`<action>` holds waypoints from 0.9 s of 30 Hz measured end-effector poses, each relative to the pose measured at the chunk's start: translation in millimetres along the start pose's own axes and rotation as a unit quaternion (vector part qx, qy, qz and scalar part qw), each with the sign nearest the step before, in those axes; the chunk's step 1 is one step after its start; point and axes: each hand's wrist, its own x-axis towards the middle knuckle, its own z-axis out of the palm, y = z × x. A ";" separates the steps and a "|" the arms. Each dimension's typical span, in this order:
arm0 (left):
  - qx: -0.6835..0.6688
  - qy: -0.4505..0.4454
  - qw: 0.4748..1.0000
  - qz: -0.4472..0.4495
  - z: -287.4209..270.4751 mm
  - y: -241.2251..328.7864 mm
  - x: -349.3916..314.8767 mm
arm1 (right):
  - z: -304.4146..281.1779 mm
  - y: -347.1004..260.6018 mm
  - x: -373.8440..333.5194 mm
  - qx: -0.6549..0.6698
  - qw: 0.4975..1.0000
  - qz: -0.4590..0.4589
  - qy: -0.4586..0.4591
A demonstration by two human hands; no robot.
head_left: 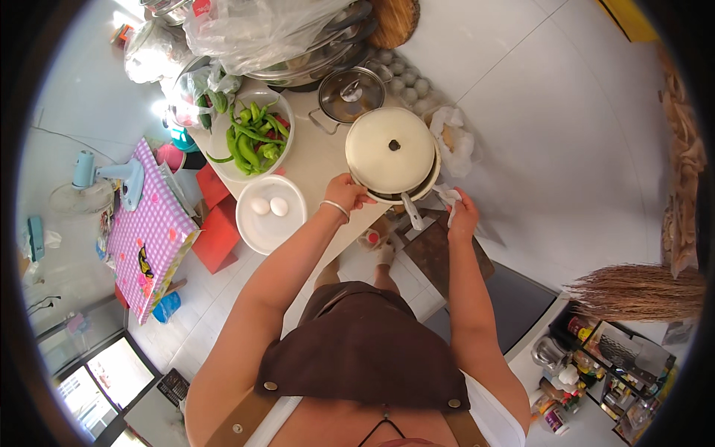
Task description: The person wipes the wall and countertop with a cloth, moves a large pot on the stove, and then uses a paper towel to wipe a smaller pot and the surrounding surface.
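— Two eggs (269, 206) lie in a white plate (261, 231) at the left of the surface (316, 160), near side. Beyond it?

— A white bowl (223, 141) of green peppers (252, 138), farther off. Right of the plate comes the left hand (346, 194), a bangle at its wrist; its grip is closed on the left rim of the cream-lidded pan (392, 153).

— Where does that pan stand?

— At the near right edge of the surface, its handle (412, 212) pointing toward the person. A steel pot with a glass lid (351, 93) stands just beyond it, egg trays (408, 74) farther right.

— And the right hand (463, 216)?

— Right of the handle, near the pan's edge, fingers clenched on a white crumpled cloth or paper (449, 195); which, I cannot tell. A dark board (439, 257) sits under it.
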 end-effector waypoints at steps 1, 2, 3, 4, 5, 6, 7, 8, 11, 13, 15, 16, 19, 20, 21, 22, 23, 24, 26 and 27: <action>0.006 0.004 1.000 0.006 -1.9 3.4 4.1 | 3.8 1.1 -2.9 0.000 1.000 0.007 -0.011; 0.012 0.008 1.000 0.012 -4.1 6.6 7.7 | 7.9 3.7 -6.7 0.004 1.000 0.014 -0.016; 0.018 0.011 1.000 0.018 -4.3 10.6 9.8 | 11.1 7.4 -9.9 0.007 1.000 0.020 -0.020; 0.019 0.020 0.999 0.020 -4.9 14.0 10.9 | 14.6 10.9 -12.8 0.011 0.999 0.026 -0.024; 0.019 0.024 0.999 0.027 -5.8 17.2 11.5 | 18.4 14.5 -15.0 0.017 0.999 0.031 -0.025; 0.018 0.028 0.999 0.034 -5.5 20.7 11.6 | 21.6 17.1 -16.9 0.023 0.999 0.036 -0.025; 0.018 0.031 0.998 0.041 -5.5 24.0 12.0 | 24.2 19.1 -18.3 0.030 0.998 0.041 -0.024; 0.018 0.034 0.999 0.034 -8.7 27.7 12.4 | 26.0 20.5 -19.2 0.032 0.998 0.042 -0.030; 0.436 0.183 0.829 0.298 -1.5 44.2 -1.7 | 30.9 14.9 -22.6 0.049 0.997 0.046 -0.043; 0.464 0.183 0.729 0.470 19.9 61.4 -11.0 | 37.9 3.3 -26.3 0.070 0.994 0.050 -0.059; 0.493 0.155 0.661 0.545 48.1 70.9 -8.4 | 48.0 0.0 -26.9 0.085 0.992 0.070 -0.053; 0.517 0.131 0.652 0.539 62.2 75.3 -3.4 | 53.8 -0.9 -28.0 0.093 0.991 0.081 -0.051; 0.591 0.080 0.617 0.514 81.7 83.1 18.3 | 67.7 -7.6 -35.4 0.128 0.983 0.127 -0.032; 0.615 0.068 0.603 0.503 83.7 84.8 26.0 | 70.3 -13.8 -39.3 0.152 0.974 0.164 -0.041; 0.634 0.056 0.602 0.483 85.4 85.4 32.1 | 71.3 -12.4 -41.0 0.179 0.969 0.167 -0.042; 0.652 0.045 0.600 0.462 84.9 86.1 37.5 | 72.7 -11.2 -41.8 0.206 0.963 0.169 -0.043; 0.669 0.035 0.598 0.440 83.2 85.0 41.3 | 74.4 -10.4 -42.4 0.232 0.956 0.172 -0.045; 0.650 0.030 0.606 0.458 81.6 84.0 41.0 | 76.5 -12.4 -43.5 0.244 0.954 0.172 -0.036; 0.636 0.033 0.614 0.466 80.8 80.5 39.8 | 76.4 -6.0 -38.9 0.253 0.954 0.159 -0.026; 0.629 0.036 0.618 0.470 80.0 79.5 39.1 | 77.6 -3.1 -37.6 0.257 0.954 0.154 -0.023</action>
